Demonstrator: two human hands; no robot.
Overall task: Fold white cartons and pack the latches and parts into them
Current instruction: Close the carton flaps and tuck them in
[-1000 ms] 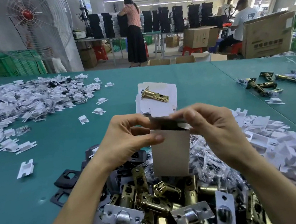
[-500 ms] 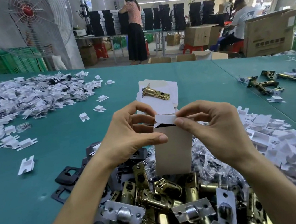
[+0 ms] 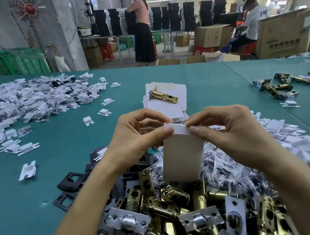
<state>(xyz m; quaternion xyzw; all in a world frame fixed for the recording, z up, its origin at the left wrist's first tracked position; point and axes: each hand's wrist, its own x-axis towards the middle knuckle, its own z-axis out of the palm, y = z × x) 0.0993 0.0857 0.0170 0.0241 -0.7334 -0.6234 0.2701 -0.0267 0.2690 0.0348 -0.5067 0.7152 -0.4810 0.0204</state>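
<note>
Carton (image 3: 183, 157) first: you hold it upright between your two hands, over the near heap of brass latches (image 3: 172, 213). Its bottom edge is at the heap, touching or just above, I cannot tell which.

A second ago its top gaped dark and open. Half a second ago you were bending the white flap over. Now that flap lies flat across the top and no opening shows.

Your left hand (image 3: 139, 137) pinches the top left corner between thumb and forefinger. Your right hand (image 3: 228, 127) pinches the top right corner the same way, and its other fingers are curled behind.

This end looks closed, or very nearly so. What probably remains is to press the tuck fully home. Whether a latch and its parts are already inside is hidden, and so is the state of the bottom end.

Just beyond your hands, a stack of flat cartons (image 3: 168, 107) waits on the green table (image 3: 74, 139) with a single latch (image 3: 164, 95) lying on top. Black plates (image 3: 70, 181) lie near left, and clear bags of parts (image 3: 224, 159) lie right of the carton.
</note>
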